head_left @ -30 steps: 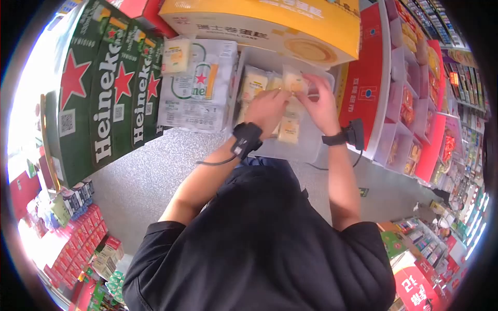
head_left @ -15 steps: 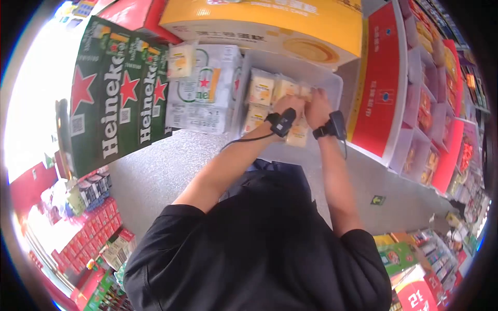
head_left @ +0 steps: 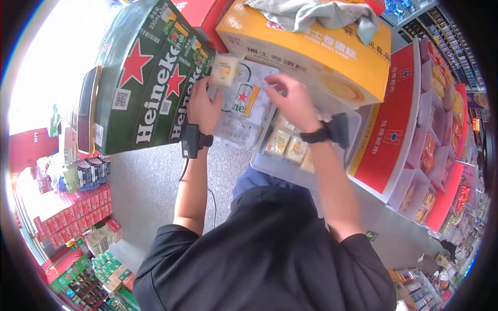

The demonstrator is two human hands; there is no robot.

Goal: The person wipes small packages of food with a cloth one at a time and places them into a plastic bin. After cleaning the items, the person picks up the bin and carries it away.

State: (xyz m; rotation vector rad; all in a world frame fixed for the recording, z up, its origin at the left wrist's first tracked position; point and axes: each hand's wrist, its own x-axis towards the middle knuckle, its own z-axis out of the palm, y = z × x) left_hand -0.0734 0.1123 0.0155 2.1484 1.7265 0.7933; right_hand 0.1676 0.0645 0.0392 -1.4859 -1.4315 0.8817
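My left hand (head_left: 204, 108) reaches up beside the green Heineken carton, thumb and fingers apart. Its fingertips come right at the lower left edge of a small wrapped cake packet (head_left: 224, 71), which lies on a white Heineken case (head_left: 241, 127). Over the right side of that case hovers my right hand (head_left: 293, 101), fingers curled but parted, with nothing between them. Below the right wrist stands a translucent plastic bin (head_left: 324, 180) holding rows of similar wrapped cakes (head_left: 278, 142). The right hand and wrist hide part of the bin.
Green Heineken cartons (head_left: 132, 98) stand along the left. A yellow Swiss roll cake box (head_left: 311, 57) sits behind the bin, with a grey cloth (head_left: 316, 15) on top. To the right is a red-fronted display shelf (head_left: 389, 119) with plastic compartments of packaged snacks.
Both hands have left the bin and moved left, the left one to the packet on the white case, the right one above the case. The view has shifted, bringing the cloth into sight.
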